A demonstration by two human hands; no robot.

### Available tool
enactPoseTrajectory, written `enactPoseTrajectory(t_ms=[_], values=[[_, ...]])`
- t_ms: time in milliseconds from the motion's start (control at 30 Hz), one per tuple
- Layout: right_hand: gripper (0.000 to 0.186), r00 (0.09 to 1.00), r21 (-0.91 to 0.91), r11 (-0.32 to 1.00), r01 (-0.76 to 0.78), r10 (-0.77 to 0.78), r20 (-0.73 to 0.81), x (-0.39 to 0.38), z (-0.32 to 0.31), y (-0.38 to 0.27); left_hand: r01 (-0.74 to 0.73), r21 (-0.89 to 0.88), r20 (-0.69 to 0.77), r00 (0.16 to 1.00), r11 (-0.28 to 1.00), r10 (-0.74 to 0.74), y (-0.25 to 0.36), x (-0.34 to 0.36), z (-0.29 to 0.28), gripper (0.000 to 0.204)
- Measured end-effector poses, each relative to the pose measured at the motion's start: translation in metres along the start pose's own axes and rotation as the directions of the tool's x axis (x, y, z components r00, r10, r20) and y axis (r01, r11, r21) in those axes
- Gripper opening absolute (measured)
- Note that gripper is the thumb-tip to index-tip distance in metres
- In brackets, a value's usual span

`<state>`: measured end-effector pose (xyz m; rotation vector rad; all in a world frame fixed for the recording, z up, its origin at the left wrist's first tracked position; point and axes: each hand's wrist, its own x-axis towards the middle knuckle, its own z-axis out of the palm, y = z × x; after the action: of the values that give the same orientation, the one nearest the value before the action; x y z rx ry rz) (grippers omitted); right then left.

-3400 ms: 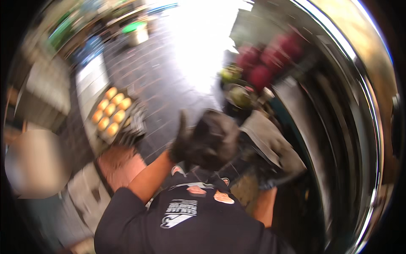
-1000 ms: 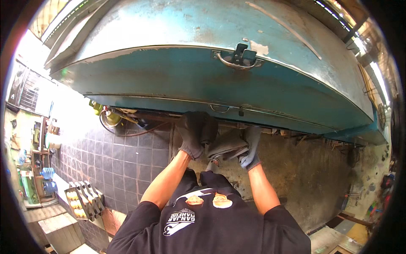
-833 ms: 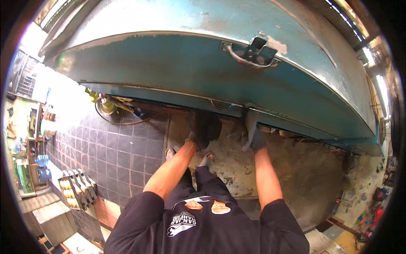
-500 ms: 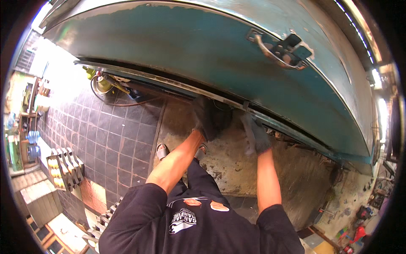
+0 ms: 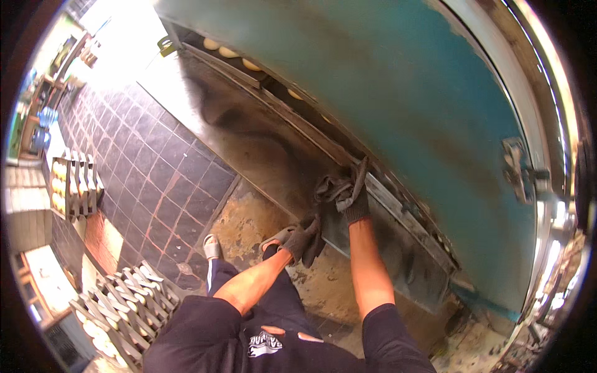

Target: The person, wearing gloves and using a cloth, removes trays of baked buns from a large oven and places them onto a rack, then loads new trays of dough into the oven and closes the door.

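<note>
Dark knit gloves cover both my hands. My right hand point(image 5: 354, 202) is at the lip of the oven opening, its fingers bent around a bunched dark cloth point(image 5: 332, 188). Lower and to the left, my left hand point(image 5: 301, 242) hangs over the outer edge of the lowered metal flap point(image 5: 249, 152), its gloved fingers loosely apart; I make out no separate thing in it. Above the flap, a long slot runs under the oven's teal front point(image 5: 423, 93). Pale round buns point(image 5: 228, 52) on a dark tray show at its far left end.
A metal handle point(image 5: 519, 171) juts from the teal front at right. Racks of pale buns point(image 5: 127, 308) stand at lower left, with another bun rack point(image 5: 76, 185) beyond. Dark floor tiles point(image 5: 168, 161) meet worn concrete point(image 5: 249, 208). My sandalled foot point(image 5: 212, 246) is close by.
The metal flap has come down, uncovering the slot and buns. My left hand has drawn back from the oven toward me; my right hand has shifted left. The view has turned.
</note>
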<state>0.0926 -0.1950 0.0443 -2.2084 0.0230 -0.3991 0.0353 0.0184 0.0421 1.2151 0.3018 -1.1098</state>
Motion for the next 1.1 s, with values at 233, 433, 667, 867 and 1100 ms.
enactPoseTrajectory(t_ms=[233, 433, 667, 867, 1100], values=[[0.089, 0.931, 0.4, 0.842, -0.362, 0.351, 0.101, 0.08, 0.05, 0.129, 0.063, 0.087, 0.16, 0.984, 0.994, -0.076, -0.028, 0.031, -0.026, 0.052], [0.067, 0.754, 0.748, 0.263, -0.609, 0.486, 0.443, 0.109, 0.096, 0.009, -0.012, 0.022, 0.215, 0.977, 1.0, 0.007, -0.046, -0.011, -0.091, 0.053], [0.071, 0.654, 0.819, -0.487, -0.303, 0.519, 0.55, 0.017, 0.129, -0.062, -0.213, -0.458, 0.019, 0.968, 0.863, 0.249, -0.004, -0.124, -0.229, 0.072], [0.052, 0.383, 0.742, -0.124, -0.658, 0.794, 0.472, -0.114, 0.158, -0.173, -0.25, -0.525, -0.051, 0.963, 0.813, 0.263, 0.106, -0.17, -0.356, 0.087], [0.053, 0.419, 0.743, -0.093, -0.663, 0.776, 0.471, -0.223, 0.192, -0.251, -0.011, 0.218, 0.402, 0.912, 0.976, -0.079, 0.15, -0.086, -0.429, 0.091]])
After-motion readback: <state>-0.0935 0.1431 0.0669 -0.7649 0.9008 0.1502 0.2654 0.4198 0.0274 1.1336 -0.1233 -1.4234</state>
